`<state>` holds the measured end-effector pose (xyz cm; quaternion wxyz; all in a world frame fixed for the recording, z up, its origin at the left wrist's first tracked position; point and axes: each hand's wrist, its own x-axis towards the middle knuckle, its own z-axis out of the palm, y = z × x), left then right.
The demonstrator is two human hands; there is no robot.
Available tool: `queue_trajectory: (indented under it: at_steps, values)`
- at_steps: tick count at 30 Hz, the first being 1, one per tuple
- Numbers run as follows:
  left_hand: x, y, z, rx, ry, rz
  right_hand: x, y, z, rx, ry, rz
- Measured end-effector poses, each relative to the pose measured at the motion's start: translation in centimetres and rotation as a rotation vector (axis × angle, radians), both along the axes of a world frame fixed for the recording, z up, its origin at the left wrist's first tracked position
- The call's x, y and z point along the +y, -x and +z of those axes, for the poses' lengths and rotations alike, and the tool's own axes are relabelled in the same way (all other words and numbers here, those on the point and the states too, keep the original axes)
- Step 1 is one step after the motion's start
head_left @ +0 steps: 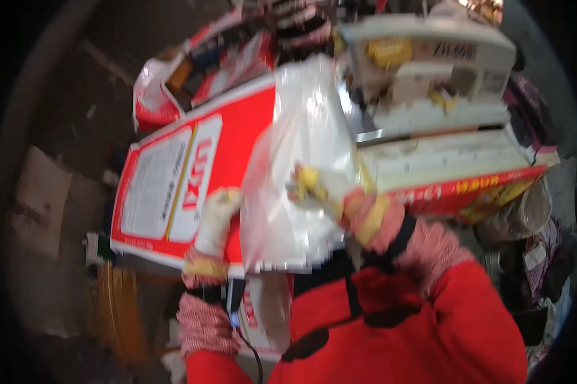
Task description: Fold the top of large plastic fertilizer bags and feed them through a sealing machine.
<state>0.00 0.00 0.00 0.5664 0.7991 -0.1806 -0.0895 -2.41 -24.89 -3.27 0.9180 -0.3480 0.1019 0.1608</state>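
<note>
A flat red and white printed sack (237, 128) lies tilted in front of me, a translucent plastic bag (301, 121) spread over its right part. My left hand (218, 214), in a white glove, rests on the sack beside the plastic's left edge. Its fingers look curled in at that edge; blur hides exactly what they pinch. Over the middle of the plastic is my right hand (317, 185), in a glove with yellow fingertips. The right fingers are blurred but look apart and point left, with nothing seen between them.
An off-white sewing machine (429, 64) stands at the far right, its pale bed (442, 153) fronted by a red and yellow printed strip. More red and white sacks (237, 70) are heaped at the back. A white bucket (531, 211) sits at right, a wooden stool-like piece (119, 307) at lower left.
</note>
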Motion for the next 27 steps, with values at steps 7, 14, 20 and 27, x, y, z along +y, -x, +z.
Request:
queue_trajectory:
  at_steps: [7,14,20,27]
  values:
    - [-2.0,1.6,-0.6,0.2,0.028,0.118,1.5,-1.3,-0.9,-0.034,0.098,0.139]
    - [-2.7,3.0,-0.7,0.058,-0.166,0.123,2.9,0.7,-0.5,-0.24,0.631,0.137]
    - [-3.8,2.8,0.7,-0.059,-0.183,0.111,4.0,0.8,2.2,-0.363,1.112,0.173]
    - [3.2,2.2,4.1,-0.189,0.025,0.318,4.1,-0.2,0.3,-1.113,1.939,-0.584]
